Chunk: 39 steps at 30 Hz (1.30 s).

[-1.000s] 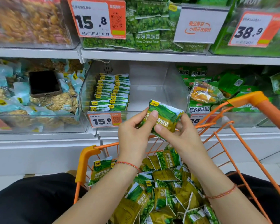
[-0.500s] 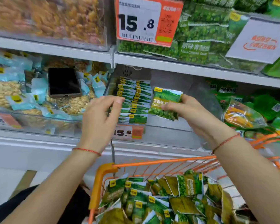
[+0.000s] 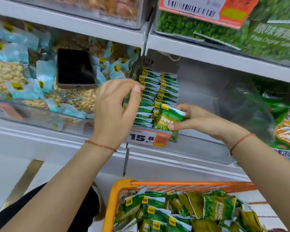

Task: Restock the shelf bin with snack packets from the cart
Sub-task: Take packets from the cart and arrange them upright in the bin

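Right hand [image 3: 197,120] pinches a green foil snack packet [image 3: 167,118] at the front of the clear plastic shelf bin [image 3: 208,91].

Thumb under and fingers behind the packet, it sits just beside two rows of upright matching packets [image 3: 155,92]. The left hand [image 3: 117,111] hovers before those rows, fingers loosely spread, holding nothing. A dark phone [image 3: 74,68] lies on pale-blue nut bags in the left bin. An orange price tag [image 3: 148,137] hangs below; the orange wire cart [image 3: 182,184] holds loose packets.

I look into a retail shop aisle; white shelves [image 3: 208,52] carry clear bins of packaged snacks; orange price tags [image 3: 149,137] front them; an orange cart [image 3: 112,198] stands below.
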Tool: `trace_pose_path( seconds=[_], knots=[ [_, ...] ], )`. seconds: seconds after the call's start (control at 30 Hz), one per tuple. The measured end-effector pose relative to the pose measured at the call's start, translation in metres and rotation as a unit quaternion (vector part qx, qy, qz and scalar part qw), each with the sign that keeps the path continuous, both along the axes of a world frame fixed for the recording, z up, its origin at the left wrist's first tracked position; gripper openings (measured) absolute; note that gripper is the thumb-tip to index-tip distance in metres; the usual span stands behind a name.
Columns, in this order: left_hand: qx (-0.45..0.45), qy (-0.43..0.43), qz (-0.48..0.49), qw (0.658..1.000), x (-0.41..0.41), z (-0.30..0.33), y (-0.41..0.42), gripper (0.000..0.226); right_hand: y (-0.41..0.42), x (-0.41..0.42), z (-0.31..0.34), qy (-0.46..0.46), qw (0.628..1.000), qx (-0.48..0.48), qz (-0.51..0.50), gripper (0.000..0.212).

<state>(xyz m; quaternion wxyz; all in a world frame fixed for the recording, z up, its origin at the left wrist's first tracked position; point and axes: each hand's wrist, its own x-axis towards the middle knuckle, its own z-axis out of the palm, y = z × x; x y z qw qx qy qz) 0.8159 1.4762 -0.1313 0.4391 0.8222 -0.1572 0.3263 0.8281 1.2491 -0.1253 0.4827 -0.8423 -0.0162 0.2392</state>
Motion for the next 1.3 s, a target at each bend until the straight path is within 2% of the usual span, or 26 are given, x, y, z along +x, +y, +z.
trace_pose_path(
  seconds=[0.13, 0.23, 0.27, 0.37, 0.53, 0.63, 0.83, 0.93, 1.03, 1.13, 1.23, 1.3],
  knots=[
    [0.001, -0.013, -0.002, 1.0, 0.002, 0.0, 0.004, 0.026, 0.008, -0.001, -0.003, -0.077, 0.996, -0.044, 0.028, 0.03],
    [-0.006, -0.011, 0.004, 1.0, 0.0, -0.001, 0.008, 0.025, 0.01, -0.001, 0.001, -0.135, 0.986, -0.089, 0.038, 0.054],
    [-0.006, -0.007, 0.005, 1.0, 0.001, -0.001, 0.009, 0.025, 0.008, -0.001, 0.004, -0.131, 0.987, -0.09, 0.035, 0.055],
    [-0.005, 0.002, 0.004, 1.0, 0.0, -0.001, 0.011, 0.025, 0.005, -0.003, 0.01, -0.098, 0.991, -0.076, 0.041, 0.041],
    [0.005, 0.009, -0.001, 1.0, -0.004, -0.001, 0.007, 0.026, 0.003, -0.005, 0.009, -0.129, 0.972, -0.175, 0.093, 0.068],
    [0.003, 0.013, -0.004, 1.0, -0.005, 0.0, 0.005, 0.026, 0.003, -0.003, 0.005, -0.128, 0.965, -0.207, 0.097, 0.056],
    [0.012, 0.024, -0.014, 1.0, -0.003, -0.001, 0.004, 0.025, 0.01, -0.005, 0.002, -0.157, 0.935, -0.296, 0.12, 0.05],
    [0.024, 0.031, -0.022, 0.999, -0.002, 0.0, 0.0, 0.025, 0.011, -0.008, 0.001, -0.145, 0.949, -0.258, 0.106, 0.05],
    [0.033, 0.022, -0.022, 0.999, -0.005, 0.0, -0.001, 0.023, 0.0, -0.012, 0.008, -0.117, 0.978, -0.167, 0.055, 0.048],
    [0.038, 0.018, -0.016, 0.999, -0.008, -0.001, 0.002, 0.023, -0.013, -0.014, 0.024, -0.101, 0.992, -0.026, -0.073, 0.024],
    [0.042, 0.019, -0.015, 0.999, -0.007, -0.002, 0.005, 0.024, -0.025, -0.012, 0.025, 0.014, 0.973, 0.14, -0.185, 0.013],
    [0.038, 0.017, -0.012, 0.999, -0.007, -0.001, 0.005, 0.024, -0.028, -0.011, 0.016, 0.135, 0.955, 0.163, -0.209, 0.015]
  ],
)
